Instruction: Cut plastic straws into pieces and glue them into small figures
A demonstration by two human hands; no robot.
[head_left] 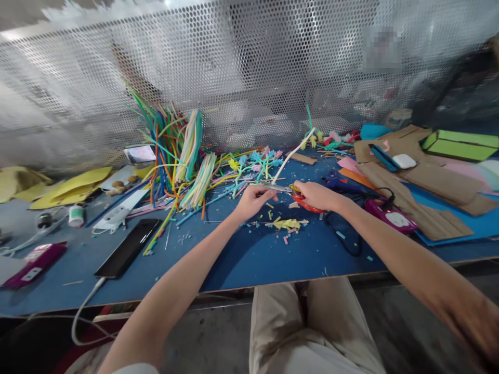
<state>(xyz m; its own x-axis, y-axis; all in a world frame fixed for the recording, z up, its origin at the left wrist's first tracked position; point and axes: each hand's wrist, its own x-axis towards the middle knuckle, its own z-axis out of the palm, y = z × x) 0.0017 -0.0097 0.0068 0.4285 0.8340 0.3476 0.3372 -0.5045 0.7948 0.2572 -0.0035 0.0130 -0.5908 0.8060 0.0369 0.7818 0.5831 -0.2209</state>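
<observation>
My right hand (316, 196) is closed around the handles of red-handled scissors (310, 204), whose metal blades point left toward my other hand. A pale cream pipe cleaner (290, 150) rises from the blades, slanting up to the right. My left hand (253, 201) is pinched at the blade end, at the base of that pipe cleaner; its exact grip is partly hidden. Just below both hands, a yellow fuzzy sprig (286, 223) on a thin stem lies on the blue table (249, 265). Small cut bits are scattered around it.
Bundled pipe cleaners (191, 145) stand at back left, near finished-looking coloured sprigs (253, 162). A black phone (128, 248) lies left, its cable over the edge. Right are a purple power strip (390, 215), a black cord and cardboard (440, 189). Perforated metal mesh (249, 67) closes the back.
</observation>
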